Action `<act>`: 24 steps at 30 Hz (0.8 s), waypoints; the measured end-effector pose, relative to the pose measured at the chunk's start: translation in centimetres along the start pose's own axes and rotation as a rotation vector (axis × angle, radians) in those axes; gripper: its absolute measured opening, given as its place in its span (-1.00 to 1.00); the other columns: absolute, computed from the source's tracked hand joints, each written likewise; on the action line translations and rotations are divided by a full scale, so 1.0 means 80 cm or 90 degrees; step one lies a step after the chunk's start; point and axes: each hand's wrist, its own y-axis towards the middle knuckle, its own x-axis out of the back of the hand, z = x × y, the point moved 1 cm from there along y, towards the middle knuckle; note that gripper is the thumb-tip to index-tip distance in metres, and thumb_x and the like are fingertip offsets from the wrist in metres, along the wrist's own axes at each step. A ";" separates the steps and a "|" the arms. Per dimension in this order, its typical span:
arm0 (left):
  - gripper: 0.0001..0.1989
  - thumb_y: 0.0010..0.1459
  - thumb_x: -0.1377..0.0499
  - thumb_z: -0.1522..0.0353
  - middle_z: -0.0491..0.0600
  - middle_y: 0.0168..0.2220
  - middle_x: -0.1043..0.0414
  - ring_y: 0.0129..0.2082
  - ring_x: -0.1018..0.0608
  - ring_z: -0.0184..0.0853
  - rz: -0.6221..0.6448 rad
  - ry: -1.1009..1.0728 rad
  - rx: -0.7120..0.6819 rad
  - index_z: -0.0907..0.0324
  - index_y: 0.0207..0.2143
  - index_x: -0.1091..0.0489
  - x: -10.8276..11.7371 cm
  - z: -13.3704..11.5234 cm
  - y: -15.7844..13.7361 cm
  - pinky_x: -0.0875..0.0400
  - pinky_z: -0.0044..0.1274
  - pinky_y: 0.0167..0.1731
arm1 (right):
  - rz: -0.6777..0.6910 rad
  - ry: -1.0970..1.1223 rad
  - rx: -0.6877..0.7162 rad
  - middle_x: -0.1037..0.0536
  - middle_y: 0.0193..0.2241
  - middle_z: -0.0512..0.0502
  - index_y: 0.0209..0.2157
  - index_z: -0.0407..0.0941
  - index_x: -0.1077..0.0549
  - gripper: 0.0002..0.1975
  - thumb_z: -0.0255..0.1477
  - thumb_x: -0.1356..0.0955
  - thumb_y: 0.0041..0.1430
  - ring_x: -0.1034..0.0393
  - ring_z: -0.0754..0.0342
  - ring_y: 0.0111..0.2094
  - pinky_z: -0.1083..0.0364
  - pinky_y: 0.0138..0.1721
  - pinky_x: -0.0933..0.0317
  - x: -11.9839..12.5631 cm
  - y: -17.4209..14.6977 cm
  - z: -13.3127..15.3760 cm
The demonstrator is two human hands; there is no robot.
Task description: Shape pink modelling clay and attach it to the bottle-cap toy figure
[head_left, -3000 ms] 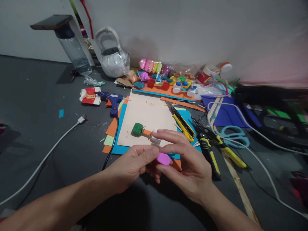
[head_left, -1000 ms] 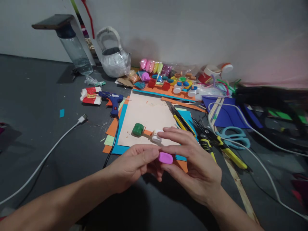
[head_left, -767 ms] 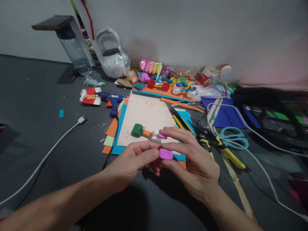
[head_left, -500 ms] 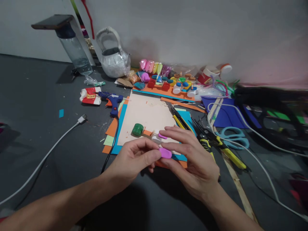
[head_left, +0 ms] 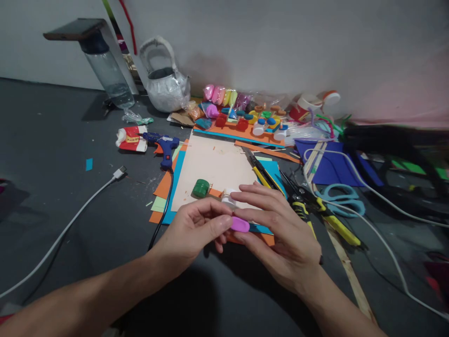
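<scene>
A small pink-purple oval piece of modelling clay [head_left: 240,224] with a shallow hollow in its face is held between both hands. My left hand [head_left: 203,224] pinches its left end between thumb and fingers. My right hand [head_left: 280,229] has its thumb under the piece's right edge and its fingers stretched over the top. Just beyond the fingers lies a white round piece [head_left: 228,196], partly hidden by my right hand. A green roll [head_left: 201,188] rests to its left on a cream sheet [head_left: 213,159], with a strip of orange between them.
A blue glue gun [head_left: 164,147] lies to the left, its cord running forward. A utility knife [head_left: 261,171], pliers [head_left: 301,201] and light-blue scissors [head_left: 343,201] lie to the right. Behind stand a kettle [head_left: 167,89], a water bottle [head_left: 110,75] and small clay models [head_left: 242,122].
Both hands stay nearly in place on the pink clay piece. A second pink bit seen beside the white piece is now out of sight near my right fingers.
</scene>
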 end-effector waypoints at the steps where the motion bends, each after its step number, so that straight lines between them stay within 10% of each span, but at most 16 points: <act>1: -0.79 0.08 -0.34 0.27 -0.13 -0.54 -0.41 -0.57 -0.43 -0.48 -0.006 0.006 -0.005 0.23 -0.34 -0.46 -0.001 -0.001 -0.001 -0.40 -0.63 -0.55 | -0.001 0.007 -0.003 -0.61 -0.03 -0.19 -0.07 -0.06 -0.50 -0.73 -0.49 -0.44 0.18 -0.47 -0.11 0.06 -0.20 0.12 -0.30 0.000 0.000 0.000; 14: -0.86 0.07 -0.36 0.43 -0.10 -0.27 -0.54 -0.26 -0.53 -0.42 -0.075 0.314 -0.257 0.05 -0.29 -0.55 0.001 -0.007 -0.012 -0.44 -0.67 -0.32 | -0.015 0.084 -0.052 -0.63 -0.07 -0.15 -0.09 -0.03 -0.53 -0.77 -0.45 -0.44 0.19 -0.47 -0.12 0.05 -0.17 0.08 -0.33 0.001 -0.002 0.003; 24: -0.88 0.06 -0.36 0.42 -0.06 -0.25 -0.54 -0.27 -0.54 -0.37 -0.067 0.313 -0.254 0.08 -0.30 -0.56 0.002 -0.007 -0.012 -0.47 -0.63 -0.34 | -0.006 0.097 -0.050 -0.63 -0.07 -0.14 -0.07 -0.01 -0.53 -0.73 -0.46 -0.45 0.18 -0.49 -0.12 0.03 -0.18 0.06 -0.36 0.003 0.000 0.004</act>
